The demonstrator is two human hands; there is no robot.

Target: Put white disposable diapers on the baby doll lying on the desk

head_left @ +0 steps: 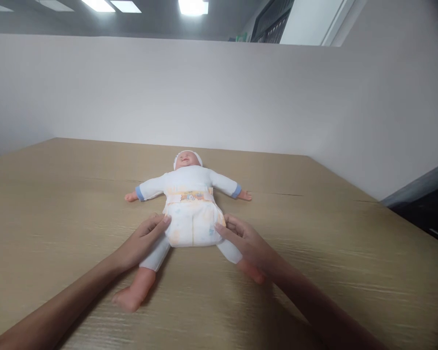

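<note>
A baby doll point(190, 176) in white clothes with blue cuffs lies on its back, head away from me, arms spread wide. Round its hips is a white diaper point(193, 223) with a colourful printed band at the waist. My left hand point(149, 233) pinches the diaper's left edge near the leg opening, thumb on top. On the other side my right hand point(243, 236) grips the right edge between thumb and fingers. The doll's left-side foot point(133, 291) shows in full; my right wrist partly covers the other leg.
The doll rests on a wide wooden table point(76, 204) with a light grain. Behind the table rises a pale partition wall point(168, 92), which continues along the right. A dark object point(427, 206) stands beyond the table's right edge.
</note>
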